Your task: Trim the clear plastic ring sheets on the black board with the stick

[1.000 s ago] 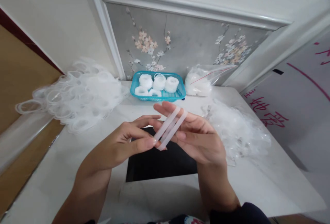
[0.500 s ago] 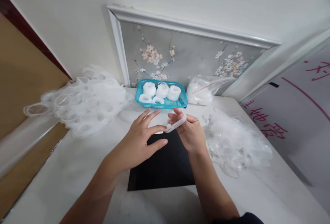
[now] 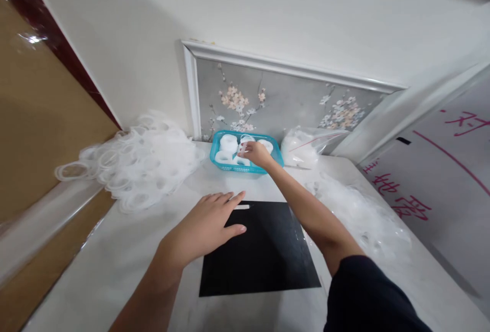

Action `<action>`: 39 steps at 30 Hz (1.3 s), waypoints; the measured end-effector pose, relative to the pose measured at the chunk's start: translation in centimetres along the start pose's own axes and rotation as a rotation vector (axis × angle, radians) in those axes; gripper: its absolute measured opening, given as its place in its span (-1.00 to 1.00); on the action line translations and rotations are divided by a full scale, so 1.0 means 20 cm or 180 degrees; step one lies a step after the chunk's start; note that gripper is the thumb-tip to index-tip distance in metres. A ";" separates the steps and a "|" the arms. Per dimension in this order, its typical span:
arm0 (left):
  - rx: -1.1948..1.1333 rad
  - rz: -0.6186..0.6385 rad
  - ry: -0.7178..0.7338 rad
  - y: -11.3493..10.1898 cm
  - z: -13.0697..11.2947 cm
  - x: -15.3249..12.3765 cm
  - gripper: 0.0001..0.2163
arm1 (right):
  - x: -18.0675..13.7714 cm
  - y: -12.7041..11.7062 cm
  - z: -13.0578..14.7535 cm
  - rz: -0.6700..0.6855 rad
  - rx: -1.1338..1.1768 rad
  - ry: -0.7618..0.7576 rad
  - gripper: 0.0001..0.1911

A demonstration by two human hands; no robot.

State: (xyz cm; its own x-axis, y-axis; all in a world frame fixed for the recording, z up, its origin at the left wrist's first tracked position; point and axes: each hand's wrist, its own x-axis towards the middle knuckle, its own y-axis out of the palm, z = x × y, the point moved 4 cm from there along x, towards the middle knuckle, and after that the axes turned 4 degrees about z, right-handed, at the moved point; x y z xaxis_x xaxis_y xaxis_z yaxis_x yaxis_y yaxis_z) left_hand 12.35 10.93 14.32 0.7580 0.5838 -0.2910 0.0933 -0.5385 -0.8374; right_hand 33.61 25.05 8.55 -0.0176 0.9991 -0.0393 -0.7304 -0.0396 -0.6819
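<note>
My right hand reaches over the blue plastic basket, its fingers closed on a translucent white ring, partly hidden by them. Inside the basket sit stacks of white rings, several in number. Nearer to me, my left hand is open and holds nothing, fingers spread over the left edge of the black mat. Beside its fingers, a small white pen-like tool lies at the mat's far edge, its left end hidden by the hand.
A large heap of clear white rings lies at the left against the wall. Another loose heap spreads over the right of the white table. A zip bag with white contents stands right of the basket, before a framed flower panel.
My right hand has moved forward from over the mat to the basket, carrying the ring. My left hand no longer meets the ring and stays near the mat. The view has shifted.
</note>
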 end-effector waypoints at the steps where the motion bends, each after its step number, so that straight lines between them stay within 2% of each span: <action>1: -0.0010 -0.0024 -0.0055 -0.02 0.01 -0.01 -0.41 | 0.05 0.01 0.00 0.0216 -0.0503 0.0045 -0.57; 4: -0.0025 -0.0188 -0.0149 -0.06 0.05 -0.02 -0.43 | 0.15 0.03 0.01 0.0514 -0.1074 0.0078 -0.63; 9: -0.0017 -0.0242 -0.0220 -0.09 0.12 -0.05 -0.41 | 0.22 0.08 -0.01 0.0830 -0.1736 0.0089 -0.74; 17: -0.0105 -0.0487 -0.0216 -0.09 0.15 -0.05 -0.45 | 0.24 0.13 -0.04 0.1070 -0.2159 0.0141 -0.72; 20: -0.0163 -0.0469 -0.0226 -0.08 0.16 -0.05 -0.43 | 0.23 0.14 -0.03 0.1125 -0.2228 0.0131 -0.79; 30: 0.0035 -0.0384 -0.0285 -0.08 0.17 -0.06 -0.41 | 0.18 0.12 0.02 0.1220 -0.2124 0.0150 -0.78; 35: 0.0023 -0.0429 -0.0291 -0.09 0.17 -0.06 -0.44 | 0.18 0.09 0.02 0.1152 -0.2001 0.0138 -0.76; 39: 0.0015 -0.0407 -0.0313 -0.09 0.17 -0.06 -0.44 | 0.16 0.07 0.02 0.1020 -0.1849 0.0123 -0.67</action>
State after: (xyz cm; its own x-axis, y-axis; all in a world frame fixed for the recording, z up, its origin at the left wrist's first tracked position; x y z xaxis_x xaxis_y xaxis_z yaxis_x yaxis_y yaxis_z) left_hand 9.18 13.27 14.58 0.6733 0.7041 -0.2255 0.1817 -0.4532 -0.8727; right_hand 32.22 28.21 7.76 -0.1402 0.9355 -0.3243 -0.2059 -0.3479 -0.9146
